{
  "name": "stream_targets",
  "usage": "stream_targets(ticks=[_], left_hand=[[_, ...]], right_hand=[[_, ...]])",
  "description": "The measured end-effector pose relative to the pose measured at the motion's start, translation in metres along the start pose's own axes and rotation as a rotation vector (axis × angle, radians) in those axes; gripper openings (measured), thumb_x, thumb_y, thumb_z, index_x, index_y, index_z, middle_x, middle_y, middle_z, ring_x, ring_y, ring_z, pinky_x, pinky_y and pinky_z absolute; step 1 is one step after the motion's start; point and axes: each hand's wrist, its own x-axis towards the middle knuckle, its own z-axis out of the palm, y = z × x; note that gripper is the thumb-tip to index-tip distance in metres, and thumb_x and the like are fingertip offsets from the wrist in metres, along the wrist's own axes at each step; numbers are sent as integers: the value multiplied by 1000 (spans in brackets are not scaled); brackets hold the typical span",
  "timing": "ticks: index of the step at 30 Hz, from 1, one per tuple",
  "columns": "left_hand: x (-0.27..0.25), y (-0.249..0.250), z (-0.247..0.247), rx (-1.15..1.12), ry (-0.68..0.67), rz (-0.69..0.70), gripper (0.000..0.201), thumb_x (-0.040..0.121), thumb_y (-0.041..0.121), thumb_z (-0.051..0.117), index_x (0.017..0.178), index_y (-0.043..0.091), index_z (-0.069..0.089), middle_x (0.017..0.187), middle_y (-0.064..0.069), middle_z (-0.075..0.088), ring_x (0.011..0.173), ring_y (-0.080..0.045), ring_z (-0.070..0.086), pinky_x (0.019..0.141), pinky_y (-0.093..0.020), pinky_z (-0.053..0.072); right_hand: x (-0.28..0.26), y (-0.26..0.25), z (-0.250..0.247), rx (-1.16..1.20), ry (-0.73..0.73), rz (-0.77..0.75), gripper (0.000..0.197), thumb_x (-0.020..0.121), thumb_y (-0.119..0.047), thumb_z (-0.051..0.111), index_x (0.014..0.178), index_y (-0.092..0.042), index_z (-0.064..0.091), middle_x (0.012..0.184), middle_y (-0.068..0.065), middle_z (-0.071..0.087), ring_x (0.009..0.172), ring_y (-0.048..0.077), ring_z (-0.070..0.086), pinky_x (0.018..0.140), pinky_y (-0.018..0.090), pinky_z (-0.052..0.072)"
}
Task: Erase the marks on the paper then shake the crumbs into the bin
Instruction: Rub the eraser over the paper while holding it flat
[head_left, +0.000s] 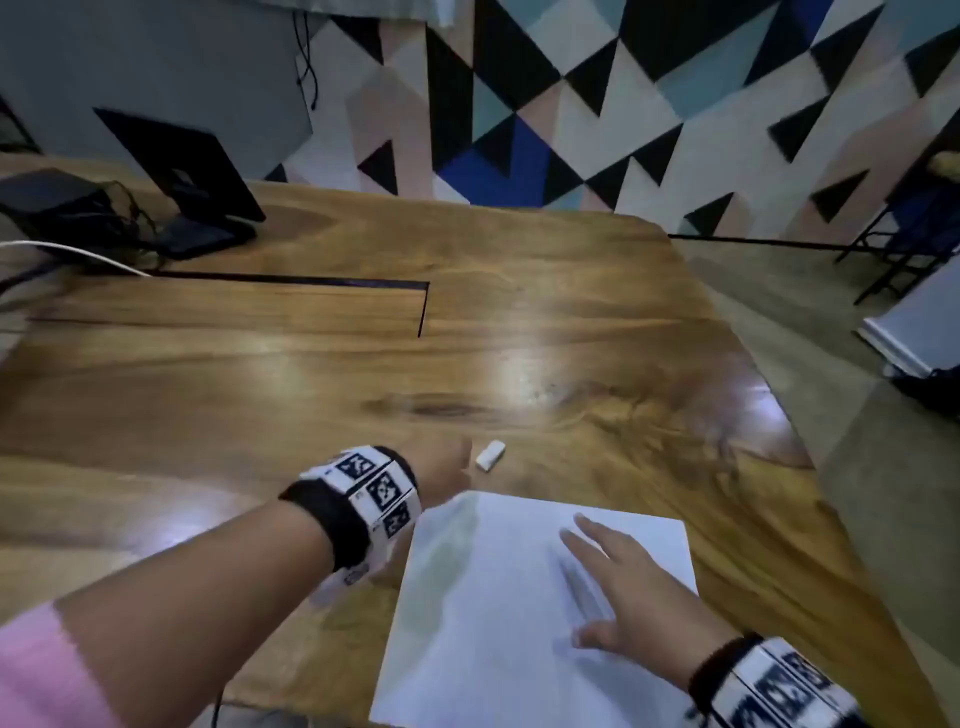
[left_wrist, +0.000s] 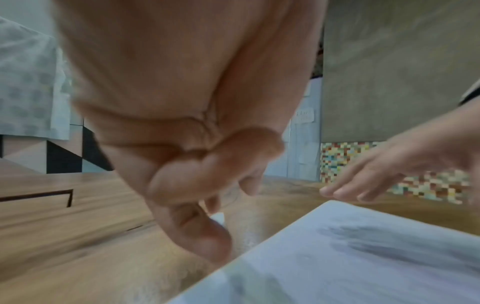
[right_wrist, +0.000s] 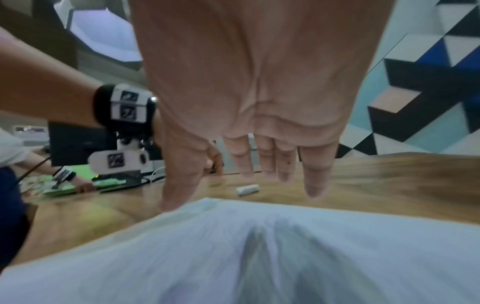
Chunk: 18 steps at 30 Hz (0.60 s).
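A white sheet of paper lies at the near edge of the wooden table, with a grey smudged mark in its right half. My right hand hovers flat just over that mark, fingers straight and spread. A small white eraser lies on the wood just beyond the paper's far left corner. My left hand is right beside the eraser. Its fingers are curled in and hold nothing. The eraser also shows beyond the right fingertips.
A black monitor stand, a dark box and cables sit at the table's far left, behind a narrow slot. The table's right edge drops to grey floor. Another person's hand rests on a green mat at far left.
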Motion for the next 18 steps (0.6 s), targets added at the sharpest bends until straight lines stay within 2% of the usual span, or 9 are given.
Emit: stream_targets(ticks=[3,5,9,12,14,16,18], left_hand=[[36,6,1,18,65,-16,35,92,27,40,114,1,47,117,-20,58,100,-34,56,74,-35,44],[52,12,2,44,74,-49,35,91,28,41,114,1,45,121,-22,56,106,-36,54,81,-40,43],[74,15,12,56,111,-77,36,91,30,44,113,3,47,121,-19,57,106,-34,55,73,-35,37],[85,16,21,67,105,-69,39,88,29,53,116,4,45,124,-18,55,110,-34,53,76,-36,40],[88,17,22,111,89,-30,36,89,24,51,118,3,45,123,-18,55,109,-33,53,77,-37,42],[86,13,20,162,77,6,32,88,24,50,111,1,51,113,-18,61,95,-32,56,69,-35,41],[78,4,16,192,85,24,30,83,26,56,96,0,59,94,-16,64,77,-29,54,61,-33,40]], right_hand=[[26,-8,5,-114,-53,-27,103,80,-46,62,147,-16,-10,155,0,-20,144,15,-13,118,30,2],[40,-13,10,-188,-71,-25,105,81,-50,60,146,-14,-14,154,2,-24,143,17,-18,118,38,-1],[53,-7,23,-185,-63,-37,104,81,-54,56,145,-15,-16,151,-4,-29,141,12,-22,116,39,-6],[58,-2,32,-175,-75,-49,104,81,-57,54,145,-17,-18,139,-10,-38,132,5,-30,116,38,-9],[59,0,35,-168,-73,-51,105,80,-58,53,144,-17,-20,137,-9,-40,126,2,-32,116,37,-10],[58,2,37,-151,-55,-55,105,80,-58,53,143,-18,-21,137,-10,-40,126,1,-33,114,35,-12],[55,4,36,-132,-52,-70,106,80,-59,53,142,-18,-22,138,-10,-39,127,2,-33,112,32,-14]])
